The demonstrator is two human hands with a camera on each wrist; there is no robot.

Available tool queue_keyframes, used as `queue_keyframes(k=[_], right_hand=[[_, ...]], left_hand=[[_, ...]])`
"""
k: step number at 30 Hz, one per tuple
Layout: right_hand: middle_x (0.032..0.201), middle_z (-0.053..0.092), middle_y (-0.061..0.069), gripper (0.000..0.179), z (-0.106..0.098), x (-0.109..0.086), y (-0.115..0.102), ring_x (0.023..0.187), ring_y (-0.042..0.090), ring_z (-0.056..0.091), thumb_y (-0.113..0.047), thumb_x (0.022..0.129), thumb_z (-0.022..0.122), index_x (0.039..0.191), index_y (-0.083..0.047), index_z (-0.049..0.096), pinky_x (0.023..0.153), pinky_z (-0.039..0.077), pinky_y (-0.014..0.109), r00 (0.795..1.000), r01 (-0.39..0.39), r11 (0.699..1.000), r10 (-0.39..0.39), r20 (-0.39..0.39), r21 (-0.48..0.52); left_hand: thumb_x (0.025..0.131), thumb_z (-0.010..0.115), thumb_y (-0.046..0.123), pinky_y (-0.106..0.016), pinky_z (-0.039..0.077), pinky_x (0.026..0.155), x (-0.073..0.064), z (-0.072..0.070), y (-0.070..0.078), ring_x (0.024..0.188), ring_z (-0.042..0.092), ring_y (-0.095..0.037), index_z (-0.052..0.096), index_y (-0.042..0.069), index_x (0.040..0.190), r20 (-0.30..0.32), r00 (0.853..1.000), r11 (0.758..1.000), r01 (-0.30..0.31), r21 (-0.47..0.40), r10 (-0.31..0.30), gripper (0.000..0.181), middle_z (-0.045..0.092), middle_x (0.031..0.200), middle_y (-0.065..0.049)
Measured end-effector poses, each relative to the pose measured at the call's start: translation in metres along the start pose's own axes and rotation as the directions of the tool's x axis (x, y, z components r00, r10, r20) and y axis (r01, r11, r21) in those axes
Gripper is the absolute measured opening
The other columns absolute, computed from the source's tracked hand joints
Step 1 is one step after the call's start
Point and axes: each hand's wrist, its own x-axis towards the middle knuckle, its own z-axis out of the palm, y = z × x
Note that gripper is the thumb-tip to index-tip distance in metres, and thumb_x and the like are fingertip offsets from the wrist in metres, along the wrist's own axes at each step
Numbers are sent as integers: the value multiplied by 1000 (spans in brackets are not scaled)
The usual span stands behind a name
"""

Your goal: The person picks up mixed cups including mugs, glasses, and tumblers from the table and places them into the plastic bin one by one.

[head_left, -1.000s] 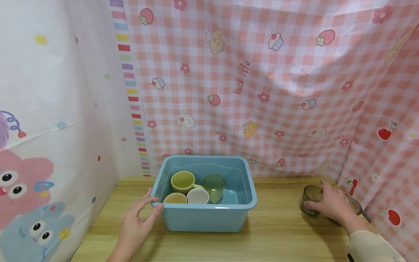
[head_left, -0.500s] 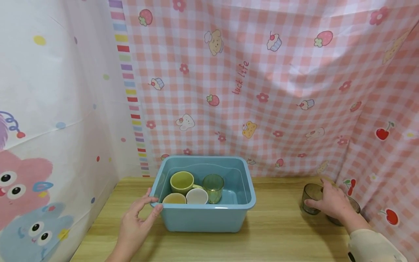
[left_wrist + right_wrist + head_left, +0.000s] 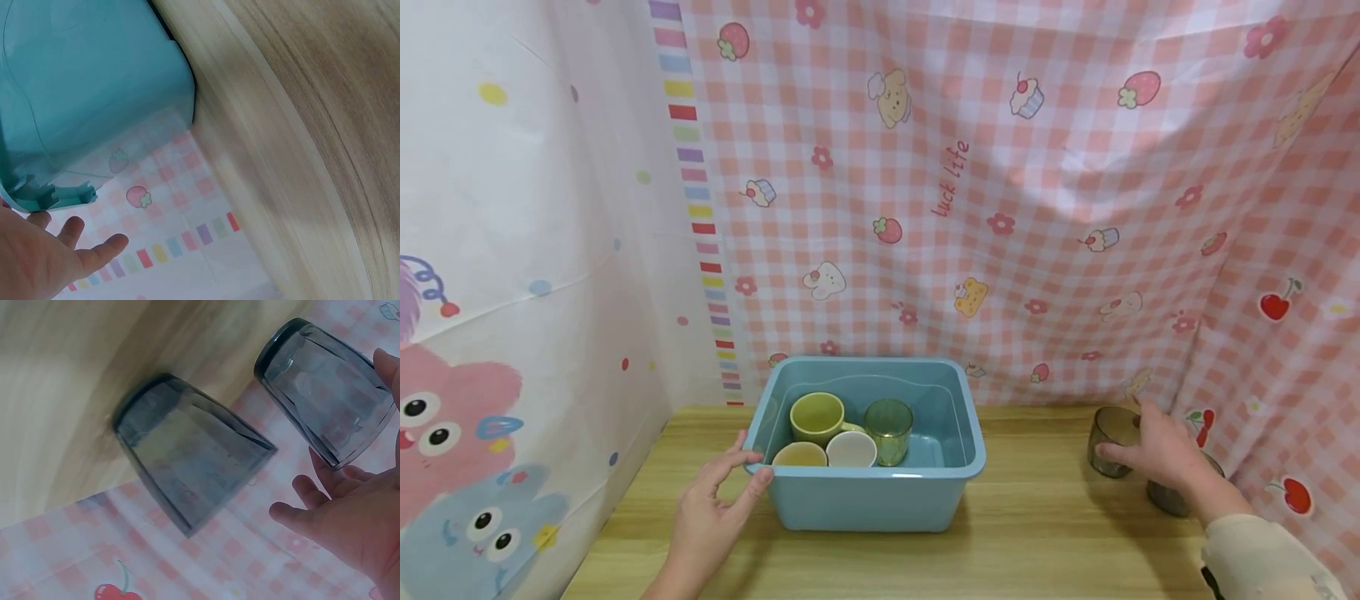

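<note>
My right hand (image 3: 1168, 454) grips a smoky grey glass tumbler (image 3: 1105, 437) near its rim, thumb on the near side and fingers around the far side. In the right wrist view, the gripped tumbler (image 3: 325, 394) is beside a second matching tumbler (image 3: 187, 456), which stands on the table. My hand partly covers this second tumbler (image 3: 1167, 498) in the head view. At the left, my left hand (image 3: 711, 508) touches the near left rim corner of a blue plastic tub (image 3: 868, 504) with thumb and index finger. Its other fingers (image 3: 103, 251) spread loosely beside the rim.
Inside the tub are a green mug (image 3: 817, 417), a yellowish cup (image 3: 800, 455), a white cup (image 3: 852, 450) and a green glass (image 3: 889, 429). The wooden table (image 3: 1030, 533) meets a checked curtain (image 3: 1000, 167) at the back and right.
My right hand and the gripped tumbler have moved slightly away toward the back, leaving more space from the second tumbler. The left hand and tub have stayed in place.
</note>
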Motion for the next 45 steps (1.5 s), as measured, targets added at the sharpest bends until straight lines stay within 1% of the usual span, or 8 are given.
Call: queue_keyframes(k=[2,6,10,18,29,35,39,45], right_hand=[[140,54,47,125,-2,1,-3,123,72,50,-62,89,80,160,19,15,90,51,76,1000,14,1000,-14,-5,4],[143,53,46,123,-7,2,-10,125,71,49,-61,91,79,161,18,15,93,50,76,1000,25,1000,-25,-6,9],[145,50,47,123,-13,1,-17,127,71,48,-59,92,79,161,18,12,95,48,77,999,38,999,-38,-4,15],[145,49,49,124,-20,0,-26,126,69,51,-57,92,80,163,16,8,93,52,74,998,62,998,-61,-13,21],[146,50,47,124,-27,-1,-34,125,66,54,-59,91,80,164,14,10,91,53,74,998,67,997,-66,-18,28],[145,50,46,125,-29,-1,-36,124,66,54,-60,91,80,163,15,10,92,52,75,998,62,998,-61,-20,24],[145,50,46,126,-30,-1,-38,124,64,56,-61,91,79,163,15,10,92,52,73,998,60,998,-60,-15,29],[145,50,47,126,-33,-1,-44,122,63,58,-60,91,79,163,16,9,91,54,71,997,74,997,-74,-20,36]], left_hand=[[94,85,28,-24,41,118,0,0,0,139,55,-3,77,28,110,-2,1000,1000,-1,0,1,18,67,150,4],[93,86,26,-5,32,112,0,1,-1,138,53,3,77,25,110,-10,1000,1000,-9,-21,9,19,67,150,3],[93,86,25,3,28,108,0,1,-2,135,48,13,77,23,109,-18,1000,999,-20,-42,19,19,68,149,1],[93,86,25,2,28,108,0,1,-1,135,49,11,77,18,111,-15,1000,999,-15,-35,14,22,68,149,2],[93,86,25,-2,29,109,0,1,0,134,49,12,77,26,109,-15,1000,999,-15,-31,14,19,68,149,3],[93,86,26,-1,29,108,0,1,0,134,47,15,77,25,110,-16,1000,999,-9,-35,9,19,68,149,2],[91,87,22,3,29,107,0,2,-1,133,47,18,77,21,109,-35,999,998,-32,-52,30,20,69,147,-1],[89,89,19,4,30,107,-1,4,-2,131,48,20,77,23,106,-60,996,996,-63,-58,59,21,71,144,-4]])
